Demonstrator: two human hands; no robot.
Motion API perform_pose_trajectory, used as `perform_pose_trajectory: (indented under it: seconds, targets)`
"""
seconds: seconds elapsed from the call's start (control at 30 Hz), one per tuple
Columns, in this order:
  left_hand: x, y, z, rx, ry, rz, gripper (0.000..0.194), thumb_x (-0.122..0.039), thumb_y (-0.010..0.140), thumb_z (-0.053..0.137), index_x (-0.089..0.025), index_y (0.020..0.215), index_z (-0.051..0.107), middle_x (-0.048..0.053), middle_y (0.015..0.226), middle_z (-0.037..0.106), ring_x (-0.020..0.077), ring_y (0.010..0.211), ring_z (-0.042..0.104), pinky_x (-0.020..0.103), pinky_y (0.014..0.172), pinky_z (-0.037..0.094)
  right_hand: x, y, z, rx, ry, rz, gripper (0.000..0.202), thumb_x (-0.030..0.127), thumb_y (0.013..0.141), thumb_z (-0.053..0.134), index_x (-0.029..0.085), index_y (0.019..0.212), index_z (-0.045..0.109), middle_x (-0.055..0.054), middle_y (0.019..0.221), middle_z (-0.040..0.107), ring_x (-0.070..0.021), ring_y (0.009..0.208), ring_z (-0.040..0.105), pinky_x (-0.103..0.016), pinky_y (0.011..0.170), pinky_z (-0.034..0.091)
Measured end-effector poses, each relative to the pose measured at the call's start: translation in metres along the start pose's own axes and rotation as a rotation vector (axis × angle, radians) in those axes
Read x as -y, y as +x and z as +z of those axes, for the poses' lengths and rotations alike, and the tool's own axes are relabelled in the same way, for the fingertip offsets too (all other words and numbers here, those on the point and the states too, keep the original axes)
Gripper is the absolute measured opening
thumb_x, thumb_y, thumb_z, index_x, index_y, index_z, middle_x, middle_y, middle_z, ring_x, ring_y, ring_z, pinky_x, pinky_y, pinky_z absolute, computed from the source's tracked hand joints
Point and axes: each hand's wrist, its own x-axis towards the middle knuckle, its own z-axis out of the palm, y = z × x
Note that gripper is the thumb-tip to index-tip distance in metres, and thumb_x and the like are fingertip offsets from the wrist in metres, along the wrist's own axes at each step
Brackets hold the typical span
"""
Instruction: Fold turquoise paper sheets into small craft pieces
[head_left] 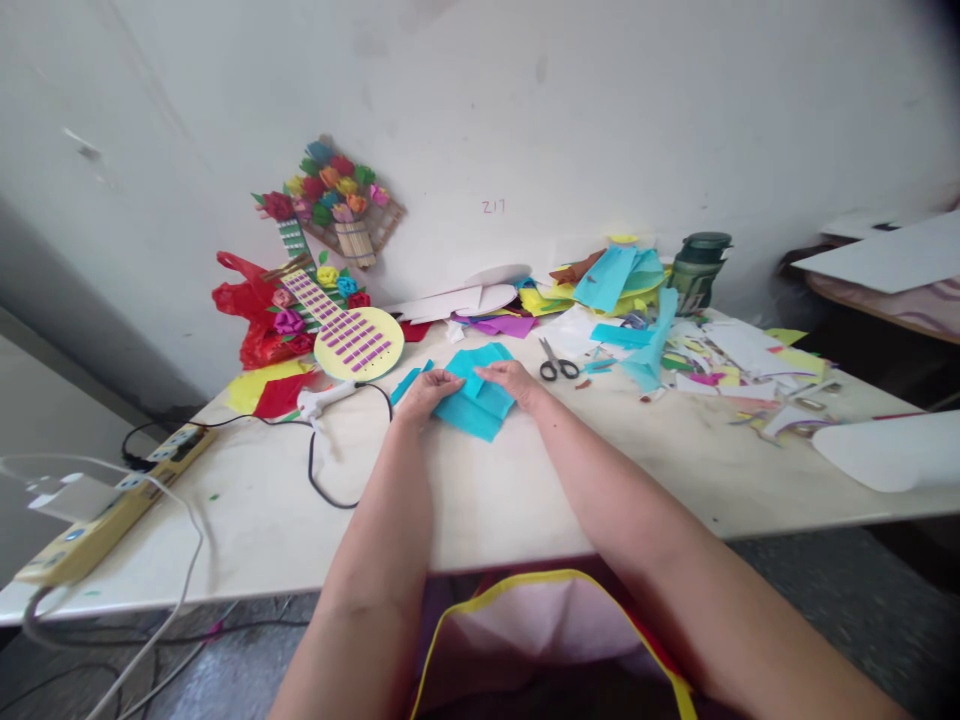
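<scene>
Blue crepe paper (480, 412) lies in creased, overlapping pieces near the middle of the table. My left hand (429, 393) is closed at its left side, thumb and fingers pinching a small blue piece. From the right, my right hand (513, 381) pinches the same small piece over the larger sheet. Narrow folded blue strips (406, 384) lie just left of my left hand. Black-handled scissors (558, 365) rest to the right of my right hand, not touched. Left of the hands, a white glue gun (327, 398) lies on its cable.
A yellow power strip (120, 520) with cables runs along the left edge. Paper flower crafts (349, 335) and a red bag (251, 310) stand at the back left. Paper scraps (720, 355) and a green bottle (699, 275) are at the back right.
</scene>
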Motion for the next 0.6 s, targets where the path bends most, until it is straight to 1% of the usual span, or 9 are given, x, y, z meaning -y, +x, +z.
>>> perform_pose_trajectory:
  seconds: [0.1, 0.17, 0.33, 0.5, 0.6]
  targets:
    - [0.0001, 0.0003, -0.0003, -0.012, 0.003, 0.009, 0.037, -0.047, 0.054, 0.079, -0.016, 0.068, 0.063, -0.003, 0.052, 0.052, 0.0083, 0.045, 0.043, 0.023, 0.045, 0.030, -0.0018, 0.0003, 0.0011, 0.027, 0.001, 0.026, 0.040, 0.052, 0.049, 0.078, 0.017, 0.062, 0.062, 0.003, 0.055, 0.048, -0.0110, 0.056, 0.039, -0.027, 0.055, 0.033]
    - [0.0001, 0.0005, -0.0005, -0.007, 0.003, 0.012, 0.037, -0.047, 0.055, 0.079, -0.016, 0.068, 0.063, -0.003, 0.052, 0.052, 0.0081, 0.045, 0.043, 0.023, 0.045, 0.030, -0.0026, 0.0006, 0.0015, 0.008, 0.001, 0.033, 0.039, 0.050, 0.049, 0.078, 0.017, 0.060, 0.061, 0.004, 0.053, 0.047, -0.0104, 0.055, 0.037, -0.027, 0.054, 0.031]
    - [0.0002, 0.0010, -0.0004, -0.003, 0.007, 0.007, 0.038, -0.047, 0.055, 0.079, -0.016, 0.069, 0.063, -0.004, 0.053, 0.052, 0.0074, 0.045, 0.042, 0.022, 0.045, 0.030, 0.0004, -0.0014, 0.0013, -0.026, -0.036, -0.007, 0.040, 0.053, 0.054, 0.073, 0.019, 0.050, 0.052, 0.005, 0.048, 0.037, -0.0091, 0.052, 0.029, -0.026, 0.050, 0.024]
    - [0.0000, 0.0006, -0.0005, 0.012, -0.010, 0.015, 0.036, -0.045, 0.056, 0.079, -0.015, 0.069, 0.064, -0.003, 0.054, 0.054, 0.0073, 0.046, 0.044, 0.022, 0.046, 0.031, 0.0039, -0.0033, 0.0012, -0.024, -0.039, -0.006, 0.042, 0.054, 0.055, 0.072, 0.019, 0.048, 0.049, 0.005, 0.050, 0.035, -0.0092, 0.051, 0.028, -0.027, 0.050, 0.023]
    - [-0.0021, -0.0014, 0.0001, 0.036, -0.023, -0.004, 0.036, -0.044, 0.056, 0.079, -0.015, 0.074, 0.067, -0.002, 0.057, 0.058, 0.0085, 0.048, 0.047, 0.022, 0.048, 0.034, 0.0027, -0.0021, 0.0010, -0.013, -0.065, -0.021, 0.041, 0.053, 0.057, 0.070, 0.019, 0.048, 0.048, 0.005, 0.049, 0.033, -0.0089, 0.051, 0.028, -0.027, 0.051, 0.022]
